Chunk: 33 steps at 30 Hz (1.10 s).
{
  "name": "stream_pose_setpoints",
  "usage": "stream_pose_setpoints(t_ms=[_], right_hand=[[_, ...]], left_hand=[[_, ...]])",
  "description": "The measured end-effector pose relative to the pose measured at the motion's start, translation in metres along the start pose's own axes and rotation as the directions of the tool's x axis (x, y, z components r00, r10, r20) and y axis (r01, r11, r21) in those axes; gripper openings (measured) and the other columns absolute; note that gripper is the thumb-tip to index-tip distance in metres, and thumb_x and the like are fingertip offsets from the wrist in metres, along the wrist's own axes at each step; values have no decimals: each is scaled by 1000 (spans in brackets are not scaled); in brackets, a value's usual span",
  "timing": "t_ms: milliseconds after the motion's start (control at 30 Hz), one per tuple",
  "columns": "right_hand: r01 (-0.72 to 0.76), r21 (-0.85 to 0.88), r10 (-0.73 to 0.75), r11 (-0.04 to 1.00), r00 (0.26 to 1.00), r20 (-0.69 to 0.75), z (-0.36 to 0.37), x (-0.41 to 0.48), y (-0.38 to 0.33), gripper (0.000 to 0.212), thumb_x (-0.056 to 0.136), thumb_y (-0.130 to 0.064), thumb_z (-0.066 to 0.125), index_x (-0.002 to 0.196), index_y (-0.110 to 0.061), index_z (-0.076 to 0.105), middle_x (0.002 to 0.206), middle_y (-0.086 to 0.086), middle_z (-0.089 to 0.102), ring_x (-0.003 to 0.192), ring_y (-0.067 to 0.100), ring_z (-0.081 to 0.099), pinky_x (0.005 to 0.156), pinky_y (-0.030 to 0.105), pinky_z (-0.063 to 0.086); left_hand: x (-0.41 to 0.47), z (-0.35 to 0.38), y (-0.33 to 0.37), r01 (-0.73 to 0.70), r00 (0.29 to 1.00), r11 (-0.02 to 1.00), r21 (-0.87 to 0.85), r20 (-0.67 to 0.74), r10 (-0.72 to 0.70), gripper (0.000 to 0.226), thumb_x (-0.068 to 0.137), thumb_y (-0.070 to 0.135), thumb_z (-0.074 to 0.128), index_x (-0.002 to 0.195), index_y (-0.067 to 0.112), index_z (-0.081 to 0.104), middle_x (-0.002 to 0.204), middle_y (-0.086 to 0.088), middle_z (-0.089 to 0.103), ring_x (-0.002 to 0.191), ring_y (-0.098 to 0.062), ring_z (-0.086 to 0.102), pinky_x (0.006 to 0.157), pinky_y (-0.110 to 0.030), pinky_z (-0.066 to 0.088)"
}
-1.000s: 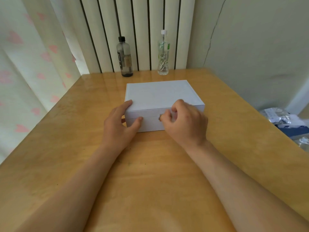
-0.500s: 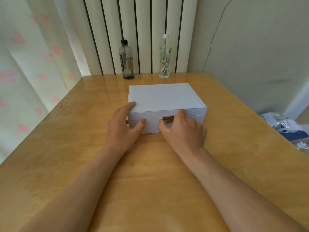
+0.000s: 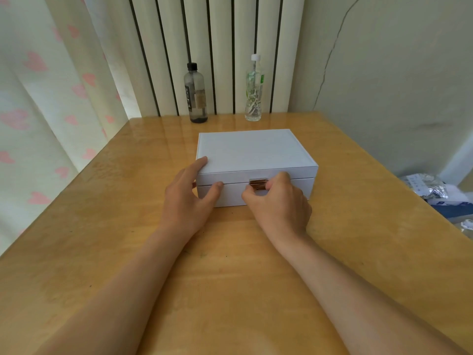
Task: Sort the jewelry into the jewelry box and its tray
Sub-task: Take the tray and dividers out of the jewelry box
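While right-hand fingers (image 3: 280, 178) pinch the jewelry box (image 3: 252, 152) clasp (image 3: 258, 183), bottles (image 3: 195, 94) (image 3: 253, 90) stand behind

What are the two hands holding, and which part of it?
The left hand grips the closed jewelry box at its front left corner. The right hand pinches the gold clasp on the box's front, thumb below it.
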State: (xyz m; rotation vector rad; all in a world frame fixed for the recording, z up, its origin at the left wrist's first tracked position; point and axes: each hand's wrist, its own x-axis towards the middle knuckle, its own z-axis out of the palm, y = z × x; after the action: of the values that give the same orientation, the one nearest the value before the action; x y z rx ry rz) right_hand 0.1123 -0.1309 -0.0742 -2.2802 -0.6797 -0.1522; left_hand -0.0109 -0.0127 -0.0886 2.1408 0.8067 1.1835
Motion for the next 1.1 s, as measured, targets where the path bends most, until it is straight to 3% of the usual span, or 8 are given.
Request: stream_pose_setpoints(t_ms=[133,267,433,500,600,800,967,1100], right_hand=[[25,22,-25,999,1000,-6,1,1,2,43,80,-56,64,97,-19,51,91,0,68,93,30,64,68,34,41],[51,33,-50,998,998,-22,-6,2,3,47,79,-62,63,93,-21,47,79,-8,59,77,25,56,67,33,40],[-76,322,138,944,975,-174,-30,19,20,26,85,-45,52,82,-19,53,73,-9,58,78,28,57,68,36,44],[-142,374,224,916,956,-187,-38,31,32,19,86,-37,52,91,-19,54,78,-8,58,82,28,57,70,35,42],[-95,459,186,883,969,-159,-39,41,43,21,83,-33,51,98,-17,55,97,-2,61,93,22,57,74,33,42],[-73,682,129,728,991,-32,-40,43,42,38,72,-29,48,106,-18,59,105,-4,66,100,14,62,85,34,51],[-62,800,27,597,998,57,-57,64,32,46,66,-15,46,111,-21,56,114,-15,60,108,-13,54,95,26,45],[-53,809,-74,585,990,118,-66,94,13,63,62,-9,44,124,-17,45,134,-1,51,130,8,46,106,27,40]], left_hand=[[2,-1,7,14,1000,999,-52,-24,-15,58,90,30,73,143,27,49,130,12,55,116,-9,53,98,-26,49],[1,-2,11,47,999,995,-92,-23,-49,63,90,33,73,145,27,43,127,14,52,117,-10,55,97,-25,50],[2,-3,14,127,991,985,-118,-14,-130,74,88,36,74,149,22,35,122,17,51,114,-5,54,92,-16,44],[2,-2,15,154,988,979,-130,-7,-157,75,88,36,74,150,20,35,125,17,48,114,-3,52,88,-9,41],[3,-2,15,154,988,979,-135,1,-156,70,88,35,73,147,21,39,126,18,48,113,-2,51,83,-3,38],[4,0,10,171,984,964,-201,-17,-178,54,93,33,68,142,20,48,133,11,58,120,-7,56,102,-25,47],[23,-5,24,201,979,937,-286,30,-201,56,95,2,55,145,23,44,138,16,52,130,1,46,111,-25,39],[54,-12,37,175,985,936,-305,56,-166,58,96,2,48,148,28,41,143,17,46,129,5,42,107,-23,36]])
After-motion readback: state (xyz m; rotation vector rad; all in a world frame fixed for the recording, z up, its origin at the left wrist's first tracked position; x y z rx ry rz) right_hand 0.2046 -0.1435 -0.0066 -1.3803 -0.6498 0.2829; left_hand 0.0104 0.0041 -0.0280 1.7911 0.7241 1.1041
